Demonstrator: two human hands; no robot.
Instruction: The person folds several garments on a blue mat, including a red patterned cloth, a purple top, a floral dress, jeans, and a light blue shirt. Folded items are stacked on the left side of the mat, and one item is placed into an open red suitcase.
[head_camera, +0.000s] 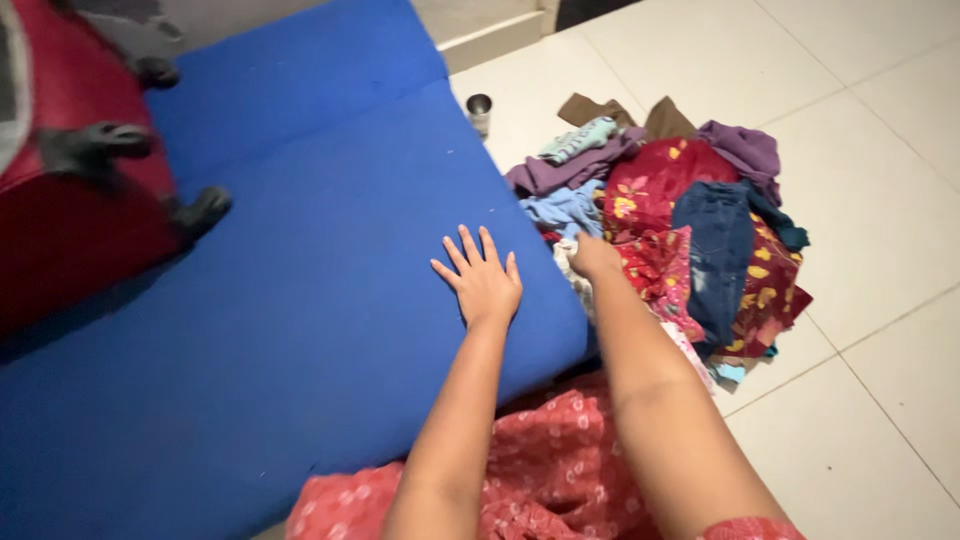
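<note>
- White tiled floor (860, 150) fills the room's right side, with a blue mattress (280, 330) spread flat on the left.
- Beside the mattress's right edge, a pile of clothes (680, 210) lies on the tiles: red flowered cloth, purple, light blue, brown, and dark jeans (722, 255) draped over the top.
- Just beyond the mattress's far right corner stands a small metal cup (480, 110).
- On the mattress's far left sits a red suitcase (60, 210), wheels facing out, cut off by the picture's edge.
- Left hand (485, 280) lies flat on the mattress near its right edge, fingers spread, gripping nothing.
- Right hand (594, 256) reaches past that edge into the pile, closed on a whitish cloth (572, 272); its fingers are hidden in the fabric.
- Near the mattress's close edge, a red patterned garment (540, 480) covers the person's lap.
</note>
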